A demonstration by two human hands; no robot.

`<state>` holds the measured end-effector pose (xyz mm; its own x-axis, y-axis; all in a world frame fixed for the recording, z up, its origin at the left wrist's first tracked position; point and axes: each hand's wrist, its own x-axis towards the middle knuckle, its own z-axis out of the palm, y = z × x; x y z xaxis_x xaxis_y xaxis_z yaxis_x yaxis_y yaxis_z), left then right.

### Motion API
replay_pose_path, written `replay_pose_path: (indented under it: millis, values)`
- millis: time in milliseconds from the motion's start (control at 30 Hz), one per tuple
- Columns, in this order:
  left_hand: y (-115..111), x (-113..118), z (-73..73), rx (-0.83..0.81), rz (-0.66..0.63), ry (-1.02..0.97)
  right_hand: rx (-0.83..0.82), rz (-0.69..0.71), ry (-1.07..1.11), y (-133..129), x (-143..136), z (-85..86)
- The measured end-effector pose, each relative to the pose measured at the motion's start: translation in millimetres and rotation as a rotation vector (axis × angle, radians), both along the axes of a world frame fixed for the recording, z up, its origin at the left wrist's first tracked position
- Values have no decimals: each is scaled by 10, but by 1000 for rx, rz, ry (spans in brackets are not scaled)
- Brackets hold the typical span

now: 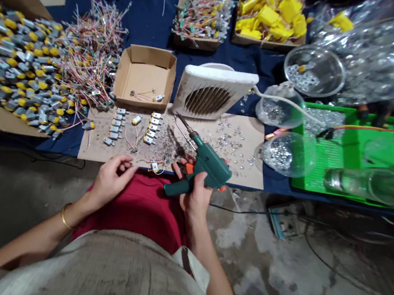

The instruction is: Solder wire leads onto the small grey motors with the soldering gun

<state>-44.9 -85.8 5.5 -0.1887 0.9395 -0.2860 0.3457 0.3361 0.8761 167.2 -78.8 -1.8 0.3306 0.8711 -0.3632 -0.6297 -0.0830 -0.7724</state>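
Note:
My right hand [196, 194] is wrapped round a green soldering gun [211, 165] with an orange trigger, its metal tip pointing up and left toward a white vented fan [209, 95]. Over the table's front edge, my left hand [115, 177] has its fingers curled together; whether they hold anything is too small to tell. Between the hands, a small motor with wires [155, 166] lies at the front of the cardboard sheet [201, 141]. Farther back on the sheet stand two columns of small silver motors [153, 128], with a single motor [137, 120] between them.
An open cardboard box [145, 74] holds a few wired pieces. At left are a large pile of motors [21, 64] and tangled wires [95, 50]. Yellow parts [274, 14] fill a box at the back. Plastic tubs [280, 152] and a green tray [349, 161] stand at right.

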Motion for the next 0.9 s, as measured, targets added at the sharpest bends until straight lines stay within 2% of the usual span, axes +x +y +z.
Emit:
replay_pose_path:
  millis: [100, 167, 267, 400, 500, 667, 767, 900]
  values:
    - [-96, 167, -62, 343, -374, 418, 4, 6, 15, 14, -12, -6]
    - [-87, 275, -113, 439, -525, 598, 9, 5, 28, 24, -28, -14]
    - [-14, 361, -163, 458, -569, 764, 24, 10, 49, 41, -52, -25]
    - [68, 342, -138, 458, -609, 806, 52, 22, 75, 57, -68, -46]
    - [105, 295, -74, 455, -617, 762, 59, 26, 101, 59, -80, -74]
    - [225, 207, 84, 354, -652, 694, 71, 32, 119, 61, -103, -110]
    - [311, 165, 193, 325, -728, 766, 64, 31, 120, 61, -101, -102]
    - [373, 147, 287, 371, -837, 928, 69, 28, 128, 59, -96, -66]
